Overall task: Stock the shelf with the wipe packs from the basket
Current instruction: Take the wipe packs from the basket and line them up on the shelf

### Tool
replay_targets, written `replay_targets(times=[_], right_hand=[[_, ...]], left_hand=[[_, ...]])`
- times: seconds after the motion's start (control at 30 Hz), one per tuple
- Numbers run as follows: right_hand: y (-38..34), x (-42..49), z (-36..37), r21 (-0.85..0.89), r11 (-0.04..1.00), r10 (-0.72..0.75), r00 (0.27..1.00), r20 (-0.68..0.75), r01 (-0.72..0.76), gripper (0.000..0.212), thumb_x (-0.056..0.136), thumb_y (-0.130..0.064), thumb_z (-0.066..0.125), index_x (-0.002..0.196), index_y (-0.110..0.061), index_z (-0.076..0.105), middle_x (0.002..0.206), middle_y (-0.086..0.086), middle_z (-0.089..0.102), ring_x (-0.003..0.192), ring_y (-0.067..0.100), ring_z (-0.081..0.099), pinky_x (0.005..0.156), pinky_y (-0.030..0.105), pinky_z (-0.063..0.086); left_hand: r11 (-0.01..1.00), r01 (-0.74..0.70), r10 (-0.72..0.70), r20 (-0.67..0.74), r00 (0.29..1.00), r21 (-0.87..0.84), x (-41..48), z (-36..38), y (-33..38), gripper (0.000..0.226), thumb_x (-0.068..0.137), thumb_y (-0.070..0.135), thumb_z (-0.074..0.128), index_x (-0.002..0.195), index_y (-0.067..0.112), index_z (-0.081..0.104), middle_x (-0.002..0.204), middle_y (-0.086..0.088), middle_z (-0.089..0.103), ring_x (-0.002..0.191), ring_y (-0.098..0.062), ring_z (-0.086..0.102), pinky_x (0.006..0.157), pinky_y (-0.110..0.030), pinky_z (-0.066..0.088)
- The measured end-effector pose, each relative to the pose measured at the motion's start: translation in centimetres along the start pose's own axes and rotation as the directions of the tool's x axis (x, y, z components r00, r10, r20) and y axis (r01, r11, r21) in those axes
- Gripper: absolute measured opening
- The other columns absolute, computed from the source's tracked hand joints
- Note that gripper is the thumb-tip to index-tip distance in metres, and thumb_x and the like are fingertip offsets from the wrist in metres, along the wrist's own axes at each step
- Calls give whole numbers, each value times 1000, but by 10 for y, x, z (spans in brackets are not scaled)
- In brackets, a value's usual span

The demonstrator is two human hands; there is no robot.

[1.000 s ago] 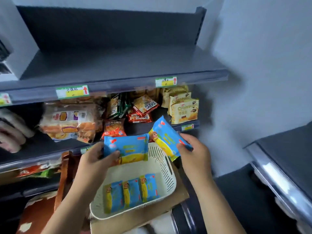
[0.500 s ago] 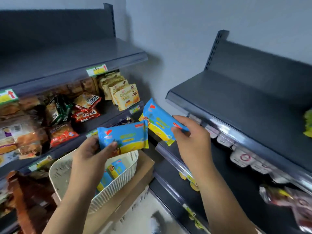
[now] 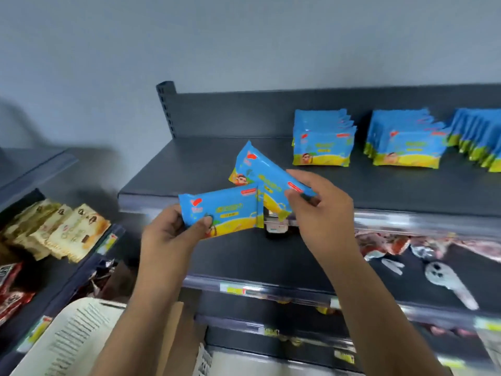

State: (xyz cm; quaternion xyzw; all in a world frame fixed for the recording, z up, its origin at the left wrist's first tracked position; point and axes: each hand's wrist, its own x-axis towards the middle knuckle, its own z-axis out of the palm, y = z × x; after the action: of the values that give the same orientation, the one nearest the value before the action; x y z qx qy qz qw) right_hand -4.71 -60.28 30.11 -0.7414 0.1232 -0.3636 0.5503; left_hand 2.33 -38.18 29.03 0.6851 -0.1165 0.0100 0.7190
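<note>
Two wipe packs held above the front edge of the dark shelf. Left grip pinches the lower pack at its left end; right grip pinches the tilted pack at its right end; the packs overlap. Three stocked rows stand upright further back on the shelf. White basket: lower left.
</note>
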Motion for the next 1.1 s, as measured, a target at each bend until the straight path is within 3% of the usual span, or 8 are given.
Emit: replay_targets(times=[0.2, 0.37, 0.5, 0.63, 0.73, 0.83, 0.93, 1.1], right_hand=[[10, 13, -104, -61, 997, 36, 970, -241, -52, 32, 94, -11, 69, 107, -40, 73, 93, -21, 73, 79, 0, 66, 67, 15, 50], [18, 29, -176, -133, 989, 16, 928, -373, -71, 30, 94, -12, 68, 110, -36, 73, 100, -19, 73, 88, 5, 68, 77, 26, 58], [29, 49, -225, -172, 983, -27, 871, -490, -67, 27, 94, -14, 68, 116, -30, 74, 101, -11, 73, 83, 8, 66, 80, 39, 59], [39, 73, -266, -184, 980, -46, 830, -556, -69, 27, 94, -15, 68, 116, -29, 75, 94, -13, 71, 77, 7, 64, 79, 42, 59], [48, 93, -287, -194, 979, -53, 838, -544, -64, 28, 94, -14, 68, 117, -29, 75, 92, -14, 70, 73, 8, 63, 77, 41, 58], [56, 112, -304, -213, 976, -75, 847, -527, -46, 29, 94, -13, 68, 118, -27, 75, 97, -15, 70, 79, 6, 64, 80, 38, 58], [63, 129, -316, -225, 974, -98, 863, -495, -18, 30, 94, -11, 67, 120, -25, 74, 100, -16, 69, 87, 4, 65, 82, 25, 56], [71, 149, -328, -241, 970, -139, 903, -406, 41, 29, 94, -11, 68, 119, -24, 74, 103, -18, 70, 88, 0, 65, 77, 10, 48]], left_hand=[[999, 14, -6, 237, 971, -32, 11, 123, 10, 20, 86, -6, 73, 101, 6, 72, 94, -2, 80, 84, -13, 74, 73, -22, 59], [998, 48, -29, 373, 927, -44, 2, 212, 14, 27, 86, -6, 74, 108, 8, 73, 104, -2, 80, 99, -20, 76, 84, -34, 61], [1000, 12, -11, 419, 908, 2, 3, 272, 15, 25, 86, -4, 75, 104, 14, 74, 103, 5, 80, 99, -13, 75, 85, -31, 58], [997, -33, 4, 396, 918, 66, 15, 326, 12, 19, 87, -1, 75, 102, 11, 73, 100, 1, 79, 94, -16, 74, 81, -30, 60], [995, -23, -15, 361, 932, 100, 26, 360, 10, 18, 88, 1, 75, 101, 12, 73, 99, -4, 78, 96, -24, 73, 80, -29, 60], [989, -26, -23, 327, 945, 145, 34, 389, 9, 16, 89, 2, 74, 100, 13, 71, 97, -4, 76, 92, -21, 72, 73, -25, 56], [968, -47, -19, 260, 965, 247, 42, 407, 4, 16, 89, 7, 75, 87, 18, 64, 84, 2, 70, 77, -14, 66, 65, -23, 49], [874, -112, 40, 161, 986, 472, 54, 424, -3, 18, 90, 22, 74, 91, 15, 57, 81, 3, 61, 79, -22, 60, 66, -34, 44]])
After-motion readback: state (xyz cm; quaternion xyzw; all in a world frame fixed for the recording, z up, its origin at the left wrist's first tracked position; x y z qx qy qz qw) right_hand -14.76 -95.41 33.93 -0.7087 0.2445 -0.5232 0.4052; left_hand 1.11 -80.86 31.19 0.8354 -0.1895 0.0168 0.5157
